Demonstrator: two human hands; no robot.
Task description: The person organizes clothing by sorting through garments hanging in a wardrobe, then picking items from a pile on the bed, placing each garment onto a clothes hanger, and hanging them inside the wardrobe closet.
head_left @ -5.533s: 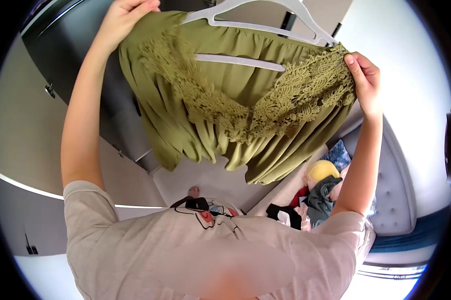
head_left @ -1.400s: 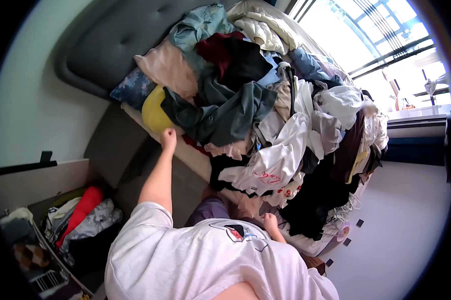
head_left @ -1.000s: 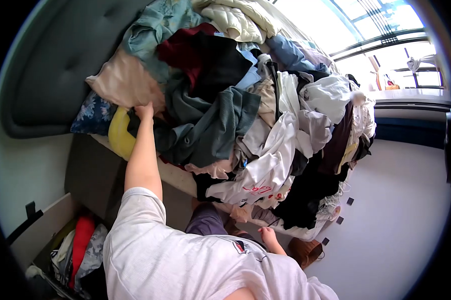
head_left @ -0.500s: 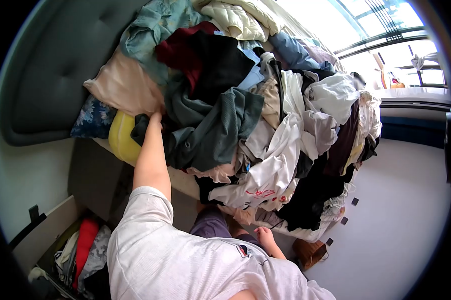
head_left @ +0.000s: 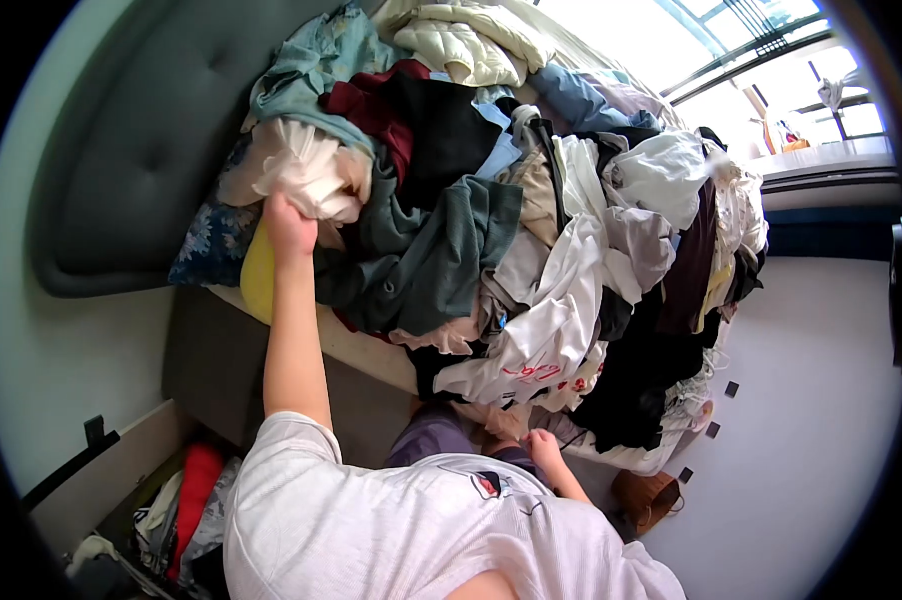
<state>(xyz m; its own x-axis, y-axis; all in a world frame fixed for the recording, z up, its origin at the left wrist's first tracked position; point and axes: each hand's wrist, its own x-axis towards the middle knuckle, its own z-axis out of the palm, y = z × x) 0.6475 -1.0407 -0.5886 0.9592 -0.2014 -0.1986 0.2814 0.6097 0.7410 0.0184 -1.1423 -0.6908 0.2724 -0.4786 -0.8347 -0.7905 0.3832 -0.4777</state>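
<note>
My left hand (head_left: 291,228) is closed on a pale pink cloth (head_left: 316,170), bunched up and lifted at the left end of the clothes pile. Beside it lie a dark green garment (head_left: 431,250), a teal patterned cloth (head_left: 321,65) and a blue floral cushion (head_left: 211,232). A yellow item (head_left: 259,275) shows partly behind my left forearm. My right hand (head_left: 543,447) is low by my lap, near the bed's front edge, its fingers curled; whether it holds anything is too small to tell.
A large heap of clothes, with a white printed shirt (head_left: 541,350), covers the bed (head_left: 371,357). The grey headboard (head_left: 161,150) stands at the left. Below left is an open container of clothes with a red one (head_left: 199,490). A brown bag (head_left: 646,497) sits on the floor.
My left hand has moved up, gathering and lifting the pink cloth, which lay flatter before. More of the floral cushion shows. The view has shifted slightly.
</note>
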